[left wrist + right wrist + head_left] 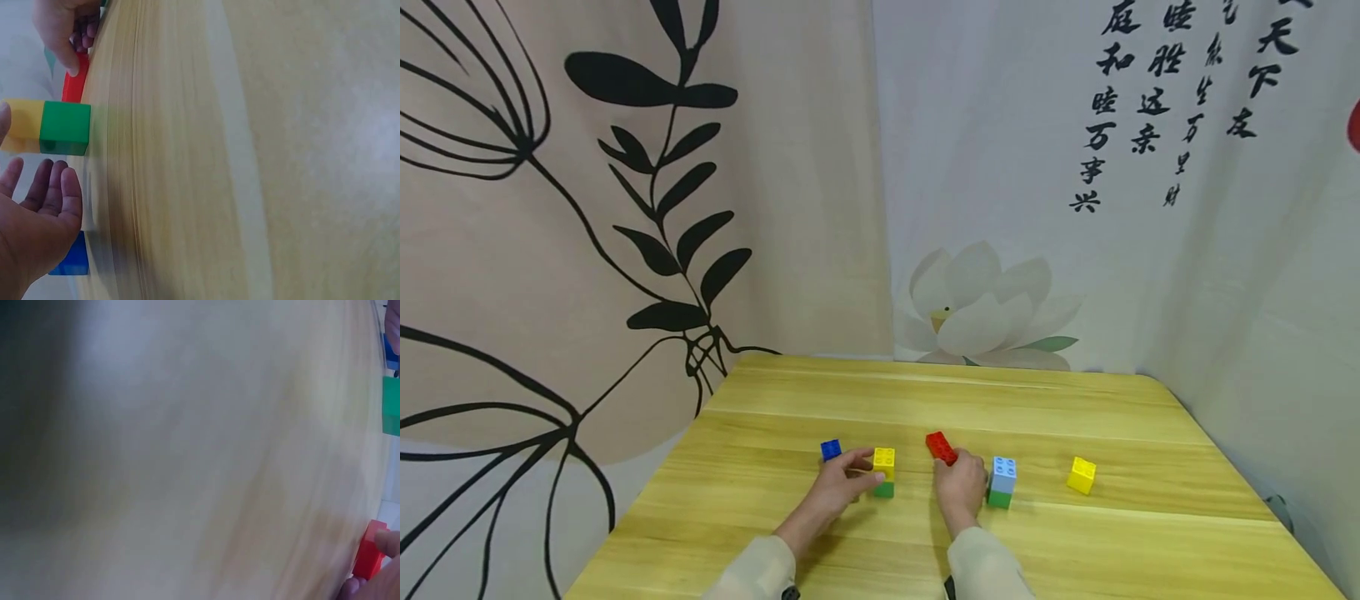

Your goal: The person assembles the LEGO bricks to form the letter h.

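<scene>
A yellow toy brick (884, 458) sits on top of a green brick (884, 490), forming a short stack. My left hand (837, 483) is just left of this stack, fingers loosely extended and thumb tip right at the yellow brick; the left wrist view shows the palm empty. A dark blue brick (831, 450) lies behind that hand, partly hidden by it. Over to the right, my right hand (961, 485) pinches the near end of a red brick (937, 444), which lies low at the tabletop; the red brick (369, 553) also shows between thumb and finger in the right wrist view.
Right of my right hand stands a second stack, a light blue brick (1003, 471) on a green brick (999, 499). Farther right a single yellow brick (1081, 475) lies on the wooden table (1180, 533). Printed curtains (820, 183) hang behind the table.
</scene>
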The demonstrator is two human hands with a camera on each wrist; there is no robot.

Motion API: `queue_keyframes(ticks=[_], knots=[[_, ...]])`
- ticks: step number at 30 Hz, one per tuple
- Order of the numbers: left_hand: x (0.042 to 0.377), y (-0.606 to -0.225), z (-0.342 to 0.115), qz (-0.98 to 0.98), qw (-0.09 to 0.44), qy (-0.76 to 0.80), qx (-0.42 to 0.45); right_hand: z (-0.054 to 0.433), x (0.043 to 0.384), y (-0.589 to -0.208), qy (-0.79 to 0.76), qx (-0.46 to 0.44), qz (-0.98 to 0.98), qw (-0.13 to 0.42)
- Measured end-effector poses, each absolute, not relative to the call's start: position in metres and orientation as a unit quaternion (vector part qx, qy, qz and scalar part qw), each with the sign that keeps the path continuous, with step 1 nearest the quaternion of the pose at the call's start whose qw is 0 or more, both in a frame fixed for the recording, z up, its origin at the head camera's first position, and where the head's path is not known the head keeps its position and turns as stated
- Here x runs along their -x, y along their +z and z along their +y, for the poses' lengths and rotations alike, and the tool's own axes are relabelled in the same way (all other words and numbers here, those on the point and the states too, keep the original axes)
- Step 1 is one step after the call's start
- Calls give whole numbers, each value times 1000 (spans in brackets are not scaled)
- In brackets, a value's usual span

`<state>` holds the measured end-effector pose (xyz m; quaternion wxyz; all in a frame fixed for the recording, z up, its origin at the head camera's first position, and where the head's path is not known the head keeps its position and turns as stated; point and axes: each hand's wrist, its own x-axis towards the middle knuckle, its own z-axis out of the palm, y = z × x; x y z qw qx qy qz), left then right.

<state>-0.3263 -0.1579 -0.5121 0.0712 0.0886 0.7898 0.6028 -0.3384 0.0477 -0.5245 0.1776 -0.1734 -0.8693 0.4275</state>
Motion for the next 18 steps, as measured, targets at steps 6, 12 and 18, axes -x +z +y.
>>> queue_keyframes(ticks=[6,12,18], knots=[[331,-513,-161,793,59,598,-105,50,338,-524,433,162,-869,175],[334,-513,-164,786,69,601,-127,53,338,-524,430,153,-873,174],[335,-512,-164,785,73,600,-134,56,337,-524,433,145,-872,174]])
